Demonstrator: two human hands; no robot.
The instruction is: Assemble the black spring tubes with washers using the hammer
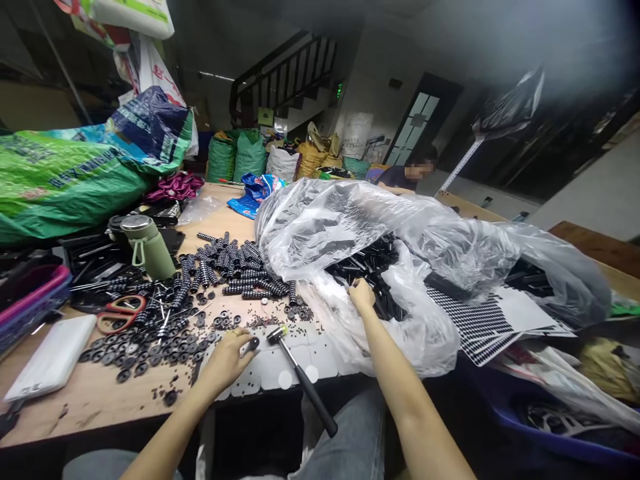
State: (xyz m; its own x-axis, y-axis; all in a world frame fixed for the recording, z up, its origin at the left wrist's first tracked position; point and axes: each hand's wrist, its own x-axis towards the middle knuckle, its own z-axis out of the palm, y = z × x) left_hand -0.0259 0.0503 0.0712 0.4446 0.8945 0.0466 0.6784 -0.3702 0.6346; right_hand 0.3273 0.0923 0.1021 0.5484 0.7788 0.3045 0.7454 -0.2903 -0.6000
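Observation:
My left hand (230, 358) rests low over the white board (300, 353) at the table's front edge. Its fingers are closed on a small black part with a round end (254, 343). Just right of it lies a hammer (303, 380) with a black handle hanging over the edge. My right hand (362, 295) reaches to the mouth of a large clear plastic bag (320, 233) full of black plastic pieces (385, 273). Those fingers are curled together, and what they hold is hidden. Tiny dark bits are scattered between the hands.
Black ribbed rollers (250, 273) and black discs (150, 350) cover the table's left half. Scissors (120, 313), a green flask (147, 247) and a white packet (50, 360) lie further left. Patterned sheets (485, 320) are at right. A person (400, 177) sits behind the bag.

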